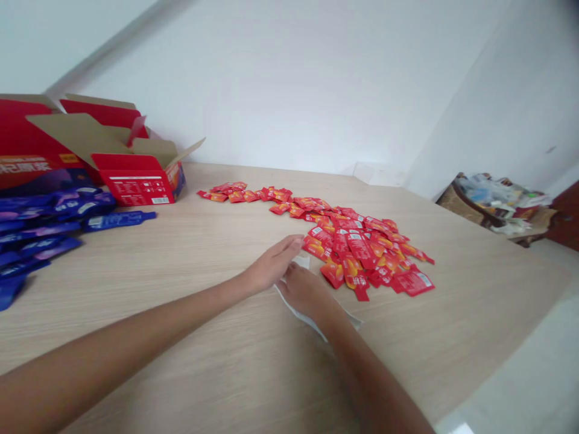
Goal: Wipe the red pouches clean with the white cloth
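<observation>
Near the middle of the table, my left hand [277,260] reaches forward, its fingers stretched out and their tips close to the red sachets [362,250]. Just below and touching it, my right hand [304,290] is closed, with curled fingers, on a thin white sheet or bag [301,313]. The white piece sticks out between the hands and runs under my right wrist; its exact kind cannot be made out. The red sachets, printed with orange fruit, lie heaped right of my hands and trail back to the left.
Open red cardboard boxes [138,188] stand at the back left. Dark blue pouches [45,223] are piled before them. A clear plastic piece [377,173] sits by the wall. Beyond the table's right edge, a chair [461,202] bears plastic bags [491,193].
</observation>
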Available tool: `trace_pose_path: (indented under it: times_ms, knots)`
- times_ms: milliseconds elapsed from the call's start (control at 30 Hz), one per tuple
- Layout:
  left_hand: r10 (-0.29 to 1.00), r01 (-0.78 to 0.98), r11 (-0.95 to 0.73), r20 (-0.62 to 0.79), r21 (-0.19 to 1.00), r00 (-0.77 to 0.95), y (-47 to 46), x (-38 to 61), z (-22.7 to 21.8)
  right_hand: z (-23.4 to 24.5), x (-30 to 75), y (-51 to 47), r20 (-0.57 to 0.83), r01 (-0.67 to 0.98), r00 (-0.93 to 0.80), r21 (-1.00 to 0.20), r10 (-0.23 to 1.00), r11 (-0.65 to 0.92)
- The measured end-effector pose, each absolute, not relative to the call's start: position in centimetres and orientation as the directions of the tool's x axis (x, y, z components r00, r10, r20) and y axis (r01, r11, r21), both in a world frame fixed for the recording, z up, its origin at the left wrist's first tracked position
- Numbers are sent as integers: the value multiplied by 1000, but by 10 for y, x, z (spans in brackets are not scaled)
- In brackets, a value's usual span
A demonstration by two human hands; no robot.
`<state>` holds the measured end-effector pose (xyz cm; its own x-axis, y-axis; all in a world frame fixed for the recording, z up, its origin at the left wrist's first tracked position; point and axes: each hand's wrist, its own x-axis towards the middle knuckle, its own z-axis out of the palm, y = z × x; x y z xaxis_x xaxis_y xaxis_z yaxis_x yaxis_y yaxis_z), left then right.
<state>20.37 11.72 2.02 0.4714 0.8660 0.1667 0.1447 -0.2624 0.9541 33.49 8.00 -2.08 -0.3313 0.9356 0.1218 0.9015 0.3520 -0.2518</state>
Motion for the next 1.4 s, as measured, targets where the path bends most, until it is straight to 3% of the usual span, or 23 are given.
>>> trace_pose_path:
  times_ms: [200,367,600,767,1067,1400]
  knots:
    - [884,311,-438,341,844,319,106,127,3,-10,333,72,69,907,-343,-234,937,349]
    - [838,502,-544,462,672,289,137,102,-25,-9,338,70,12,878,-397,-288,918,383]
    - [771,712,-590,528,382,356,223,141,-54,0,338,64,-101,881,-390,-331,915,338]
    - [767,782,-558,531,277,359,293,188,-57,4,332,62,-136,890,-356,-350,925,291]
    - [839,833,-459,459,308,293,369,213,-57,0,328,64,-134,902,-336,-331,932,278]
    - [894,754,-378,422,537,148,339,199,-49,-4,333,69,-132,876,-346,-400,929,269]
